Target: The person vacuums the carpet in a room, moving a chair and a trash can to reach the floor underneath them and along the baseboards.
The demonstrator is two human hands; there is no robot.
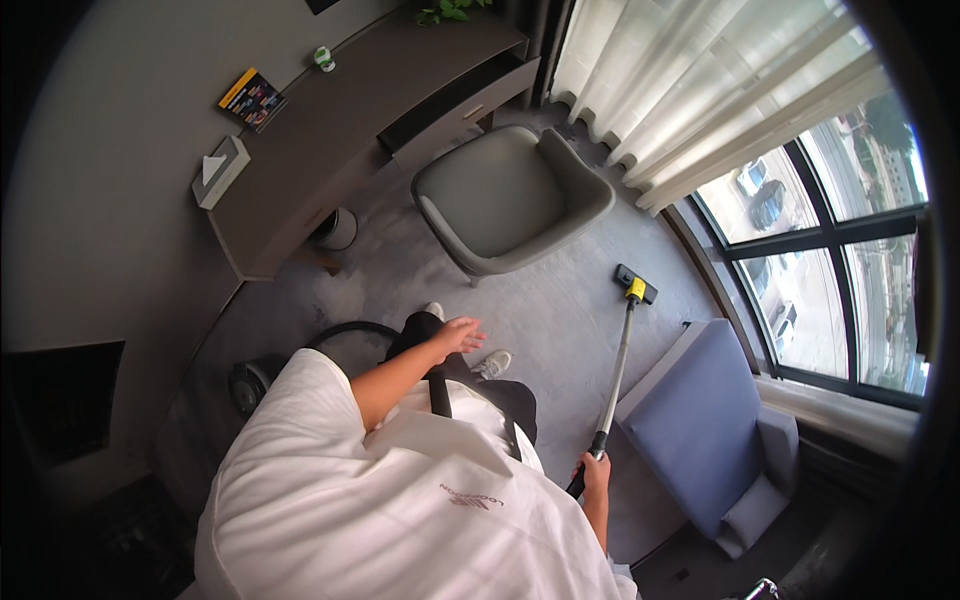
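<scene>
My right hand [595, 472] grips the black handle [577, 481] of a vacuum cleaner's wand. From it the pale metal tube [618, 360] slants away to a black floor head with a yellow joint [636, 288], which rests on the grey carpet [555, 330] near the window. Over my dark trousers, my left hand [459, 337] is held out with fingers extended and nothing visible in it. A black hose [352, 327] curves on my left beside the vacuum cleaner's body [249, 387], which is partly hidden by my sleeve.
A grey armchair [502, 195] stands ahead, before a long brown desk [322, 135] with a tissue box [222, 172] on it. Beneath the desk is a waste bin [337, 229]. To my right are a blue-grey sofa [697, 420], window [825, 247] and white curtains [690, 82].
</scene>
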